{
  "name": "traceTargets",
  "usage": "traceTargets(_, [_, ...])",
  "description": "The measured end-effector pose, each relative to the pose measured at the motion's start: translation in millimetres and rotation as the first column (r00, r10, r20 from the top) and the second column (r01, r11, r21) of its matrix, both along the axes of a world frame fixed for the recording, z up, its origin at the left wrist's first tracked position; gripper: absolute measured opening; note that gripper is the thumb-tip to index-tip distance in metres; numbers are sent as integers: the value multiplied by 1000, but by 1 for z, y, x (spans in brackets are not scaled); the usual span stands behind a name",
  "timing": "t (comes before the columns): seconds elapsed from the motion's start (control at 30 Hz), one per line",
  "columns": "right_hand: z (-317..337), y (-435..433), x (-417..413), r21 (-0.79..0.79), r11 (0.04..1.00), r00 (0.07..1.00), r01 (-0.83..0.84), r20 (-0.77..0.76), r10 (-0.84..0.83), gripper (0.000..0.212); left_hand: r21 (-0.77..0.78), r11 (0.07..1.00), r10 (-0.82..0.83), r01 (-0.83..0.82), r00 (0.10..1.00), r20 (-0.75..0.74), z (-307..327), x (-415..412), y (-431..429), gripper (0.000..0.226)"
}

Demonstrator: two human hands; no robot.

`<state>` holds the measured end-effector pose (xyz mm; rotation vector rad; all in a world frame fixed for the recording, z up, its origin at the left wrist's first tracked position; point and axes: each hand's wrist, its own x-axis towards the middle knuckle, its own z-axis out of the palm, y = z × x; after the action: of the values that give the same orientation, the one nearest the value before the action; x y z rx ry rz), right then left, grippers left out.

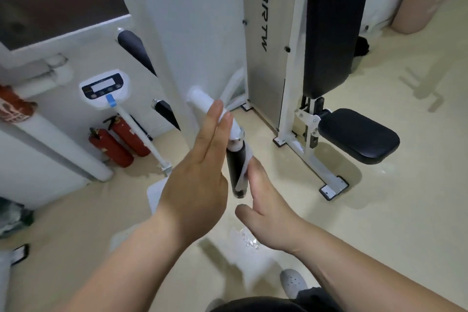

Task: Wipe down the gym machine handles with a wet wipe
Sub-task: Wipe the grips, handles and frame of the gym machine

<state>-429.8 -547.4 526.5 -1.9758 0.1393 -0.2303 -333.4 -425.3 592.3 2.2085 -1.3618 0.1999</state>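
Right hand [268, 210] of a person presses a white wet wipe [244, 172] against the black foam handle [231, 172] of a white gym machine [288, 58]. Its fingers lie straight along the grip and the thumb is spread away below the handle's lower end, so nothing is clasped. Left hand [197, 175], on the handle's other side, is held flat and released, fingers together and straight. Its fingertips overlap the white tube [202, 101] from which the handle hangs; whether they touch it cannot be told. Beyond the right hand stand the machine's black padded seat [359, 134] and upright backrest [334, 28]. Beyond the left hand, two red fire extinguishers [119, 144] lean by the wall beside a white standing scale [105, 88]. Below the right wrist, a grey shoe [293, 284] rests on the cream floor [379, 210].
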Motion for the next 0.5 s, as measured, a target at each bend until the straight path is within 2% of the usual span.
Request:
traceTargets(0.1, [-11, -22, -8, -25, 983, 978, -180, -112, 176, 77, -96, 987, 129, -130, 992, -14, -3, -13, -12, 97])
traceTargets(0.2, [-4, -43, -4, 34, 950, 947, -311, -70, 313, 88, -129, 960, 251, -248, 968, 2, -8, -25, -20, 100])
traceTargets(0.3, [7, -54, 8, 85, 924, 928, -372, 41, 370, 96, -113, 914, 387, -389, 921, -36, -10, -39, -27, 101])
traceTargets(0.4, [4, -62, 18, 105, 902, 908, -418, 83, 411, 97, -121, 871, 478, -476, 878, -12, -8, -48, -34, 93])
traceTargets(0.5, [-18, -70, 16, 139, 877, 883, -459, -41, 468, 99, -139, 853, 507, -502, 862, -3, -7, -53, -40, 83])
